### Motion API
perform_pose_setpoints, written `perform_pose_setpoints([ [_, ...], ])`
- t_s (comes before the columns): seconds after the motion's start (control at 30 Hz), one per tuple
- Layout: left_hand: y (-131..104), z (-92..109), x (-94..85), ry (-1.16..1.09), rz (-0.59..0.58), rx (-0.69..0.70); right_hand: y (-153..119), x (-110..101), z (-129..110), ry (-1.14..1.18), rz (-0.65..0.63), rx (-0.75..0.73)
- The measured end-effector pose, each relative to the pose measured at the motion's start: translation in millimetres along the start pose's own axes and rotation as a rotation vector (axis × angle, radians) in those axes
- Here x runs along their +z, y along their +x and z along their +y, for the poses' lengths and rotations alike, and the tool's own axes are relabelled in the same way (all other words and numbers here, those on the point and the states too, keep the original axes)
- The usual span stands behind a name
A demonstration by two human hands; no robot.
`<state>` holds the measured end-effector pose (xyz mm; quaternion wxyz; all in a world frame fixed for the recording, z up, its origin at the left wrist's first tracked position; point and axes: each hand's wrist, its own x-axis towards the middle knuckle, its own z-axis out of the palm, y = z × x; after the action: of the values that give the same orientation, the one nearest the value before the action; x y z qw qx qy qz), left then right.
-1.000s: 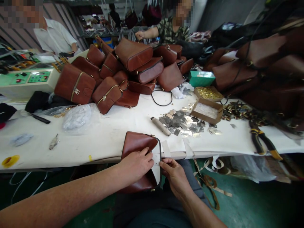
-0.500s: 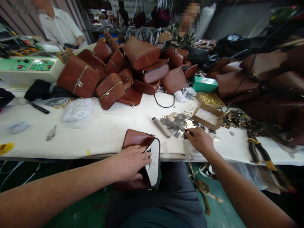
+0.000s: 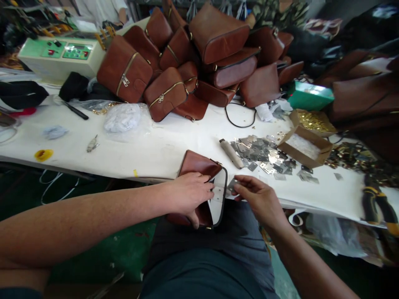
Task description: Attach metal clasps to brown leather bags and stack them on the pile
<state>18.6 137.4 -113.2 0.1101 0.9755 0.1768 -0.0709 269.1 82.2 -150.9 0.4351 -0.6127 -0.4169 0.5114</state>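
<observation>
Bag workshop; clock from wearer (image 3: 202,274): brown bags (image 3: 221,39) heaped, twelve o'clock; metal plates (image 3: 260,153), one; blurred tool, probably pliers (image 3: 377,203), two; control box (image 3: 59,62), eleven.

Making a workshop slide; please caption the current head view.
Left hand on an open brown bag, right hand holding a small metal plate beside it.

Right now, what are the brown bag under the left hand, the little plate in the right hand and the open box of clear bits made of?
The brown bag looks like smooth leather, maybe imitation, with a soft shine. The little plate seems to be thin metal: flat and grey. The open box looks like plain cardboard, brown and dull.
</observation>
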Motion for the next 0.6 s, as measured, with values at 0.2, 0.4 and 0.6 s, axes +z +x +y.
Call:
perform_pose_setpoints([
  [0.2, 1, 0, 3.9, 0.019, -0.01, 0.013, -9, 34, 26, -0.144, -0.088, 0.05],
  [0.4, 0, 1, 1.9, 0.033, -0.007, 0.02, -8, 28, 15, -0.122, -0.15, 0.073],
  [0.6, 1, 1, 2.2, 0.037, -0.018, 0.022, -10, 33, 16, -0.409, -0.145, -0.058],
])
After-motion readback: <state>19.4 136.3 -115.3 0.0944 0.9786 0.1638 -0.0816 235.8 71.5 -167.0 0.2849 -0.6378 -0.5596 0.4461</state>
